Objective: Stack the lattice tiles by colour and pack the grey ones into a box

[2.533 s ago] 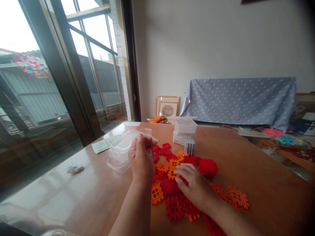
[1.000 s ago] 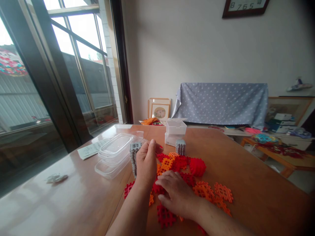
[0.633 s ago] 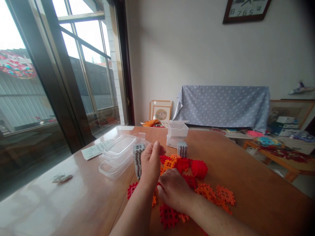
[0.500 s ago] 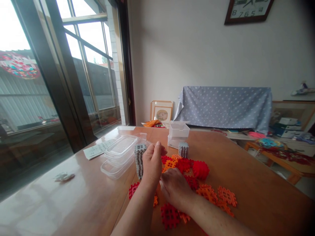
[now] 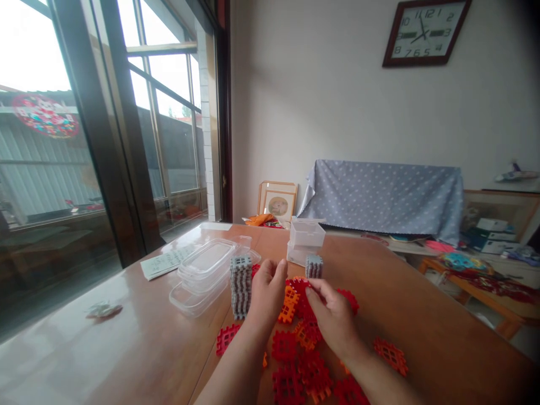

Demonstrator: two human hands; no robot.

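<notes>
My left hand [image 5: 270,289] is closed, thumb on top, around red waffle blocks [image 5: 255,270] that show only partly beyond its knuckles. With thumb and fingers, my right hand [image 5: 333,312] pinches a red waffle block [image 5: 300,286] over the pile. Loose red and orange waffle blocks lie under and in front of both hands, among them an orange waffle block [image 5: 287,308] and a dark red waffle block [image 5: 288,383]. Just left of my left hand stands a tall stack of grey waffle blocks [image 5: 240,289]. A shorter grey stack [image 5: 314,266] stands farther back.
Clear plastic lids and containers [image 5: 198,281] lie on the left of the wooden table [image 5: 439,315]. Behind the short stack are clear plastic boxes [image 5: 307,234]. A paper sheet [image 5: 166,262] and a small crumpled packet [image 5: 103,310] lie at the left.
My right hand has moved from beside my left wrist outward to the right and up, onto a red block. Red blocks now lie in front where it was. The view has tilted up slightly.
</notes>
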